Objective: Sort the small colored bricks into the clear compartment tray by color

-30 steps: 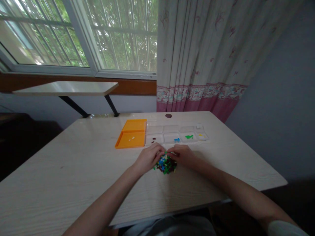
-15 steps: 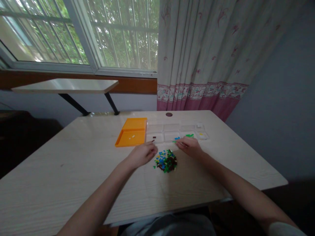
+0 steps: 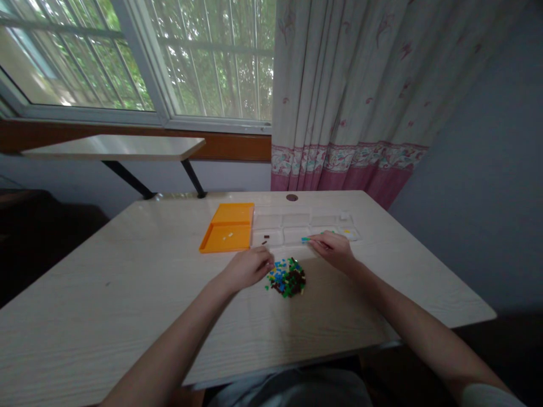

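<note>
- The pale wood-grain desk (image 3: pixel 148 299) spreads out under my arms, carrying everything I work with.
- Beyond my hands lies the clear compartment tray (image 3: pixel 296 219), two rows deep.
- Directly left of it sits the orange plastic case (image 3: pixel 232 213), opened flat.
- My right hand (image 3: pixel 333 250) is at the tray's near row, thumb and fingertips drawn together at the blue bricks (image 3: pixel 305 239); I cannot tell whether I am gripping one.
- My left hand (image 3: pixel 248 268) is curled beside the pile's upper-left edge; whether a brick is pinched inside, I cannot tell.
- The mixed brick pile (image 3: pixel 289 278), green, brown, blue and yellow, lies on the desk nearer me than the tray.
- Smallest are the sorted bits: brown bricks (image 3: pixel 266 237) in the near-left compartment, yellow pieces (image 3: pixel 347 231) at the right end, white pieces (image 3: pixel 230 234) in the case.
</note>
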Available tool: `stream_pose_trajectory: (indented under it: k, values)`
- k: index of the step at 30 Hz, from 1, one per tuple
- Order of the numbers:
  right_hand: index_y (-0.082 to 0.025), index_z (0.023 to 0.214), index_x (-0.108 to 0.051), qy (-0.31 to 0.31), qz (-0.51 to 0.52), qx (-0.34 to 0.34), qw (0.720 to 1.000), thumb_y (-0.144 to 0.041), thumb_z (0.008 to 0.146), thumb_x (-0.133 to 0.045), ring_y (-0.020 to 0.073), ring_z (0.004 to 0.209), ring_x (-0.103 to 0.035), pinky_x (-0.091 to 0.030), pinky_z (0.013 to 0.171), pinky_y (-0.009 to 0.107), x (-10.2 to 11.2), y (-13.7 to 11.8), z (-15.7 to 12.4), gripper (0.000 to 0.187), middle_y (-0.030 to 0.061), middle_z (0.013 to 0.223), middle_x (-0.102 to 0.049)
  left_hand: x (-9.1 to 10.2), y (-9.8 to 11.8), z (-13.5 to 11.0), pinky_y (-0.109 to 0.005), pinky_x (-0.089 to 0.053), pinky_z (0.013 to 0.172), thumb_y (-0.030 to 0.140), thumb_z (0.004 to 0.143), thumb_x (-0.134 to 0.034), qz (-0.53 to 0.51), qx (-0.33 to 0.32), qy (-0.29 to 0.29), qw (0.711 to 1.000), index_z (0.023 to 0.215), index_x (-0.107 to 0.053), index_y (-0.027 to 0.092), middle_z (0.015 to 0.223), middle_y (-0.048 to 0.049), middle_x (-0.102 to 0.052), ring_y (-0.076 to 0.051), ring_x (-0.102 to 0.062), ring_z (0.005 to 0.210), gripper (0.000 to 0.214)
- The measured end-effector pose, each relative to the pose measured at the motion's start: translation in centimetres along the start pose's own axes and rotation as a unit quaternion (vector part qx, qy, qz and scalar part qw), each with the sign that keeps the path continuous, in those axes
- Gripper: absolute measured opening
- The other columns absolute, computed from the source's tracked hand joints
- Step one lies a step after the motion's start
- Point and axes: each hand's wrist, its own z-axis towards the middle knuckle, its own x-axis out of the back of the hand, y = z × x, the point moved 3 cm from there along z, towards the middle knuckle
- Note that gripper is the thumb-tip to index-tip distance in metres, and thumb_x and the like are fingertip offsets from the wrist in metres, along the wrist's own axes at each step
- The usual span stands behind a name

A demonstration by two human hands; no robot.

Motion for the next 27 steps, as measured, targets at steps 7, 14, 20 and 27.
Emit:
stream_pose_trajectory:
  k: [7, 14, 20, 27]
  values:
    - [-0.018, 0.081, -0.068, -0.043, -0.005, 0.003, 0.999, -0.028, 0.084, -0.050, 0.0099, 0.051, -0.051, -0.039, 0.051, 0.021, 1.2, 1.4, 0.5, 0.020, 0.0019, 0.060, -0.061, 0.2, 0.2, 0.0, -0.022, -0.041, 0.064, 0.027, 0.085, -0.039, 0.026, -0.003, -0.004, 1.000, 0.084, -0.059, 0.019, 0.083, -0.0042, -0.057, -0.014, -0.055, 0.076, 0.022]
    - [-0.017, 0.082, -0.067, -0.133, -0.018, -0.107, 0.985, -0.032, 0.082, -0.051, 0.0118, 0.055, -0.052, -0.038, 0.053, 0.023, 2.5, 6.7, 0.2, 0.023, 0.0035, 0.068, -0.063, 0.3, 0.2, -0.1, -0.023, -0.041, 0.062, 0.028, 0.088, -0.034, 0.074, -0.003, -0.009, 0.997, 0.082, -0.056, 0.017, 0.082, -0.0046, -0.057, -0.015, -0.055, 0.074, 0.025]
    - [-0.017, 0.086, -0.067, -0.193, -0.014, -0.153, 0.969, -0.032, 0.082, -0.051, 0.0123, 0.059, -0.054, -0.038, 0.056, 0.022, 1.8, 8.2, -0.7, 0.022, 0.0040, 0.074, -0.065, 0.5, -0.3, -0.2, -0.024, -0.042, 0.062, 0.030, 0.089, -0.030, 0.118, 0.031, -0.020, 0.992, 0.087, -0.056, 0.018, 0.086, -0.0052, -0.058, -0.016, -0.057, 0.077, 0.029]
    - [-0.019, 0.085, -0.068, -0.208, -0.018, -0.156, 0.965, -0.035, 0.081, -0.051, 0.0140, 0.063, -0.055, -0.039, 0.058, 0.023, 1.4, 8.2, -0.7, 0.024, 0.0039, 0.073, -0.065, 0.4, -0.5, -0.3, -0.024, -0.043, 0.064, 0.027, 0.088, -0.033, 0.116, 0.022, -0.026, 0.993, 0.089, -0.056, 0.020, 0.088, -0.0045, -0.058, -0.016, -0.057, 0.080, 0.025]
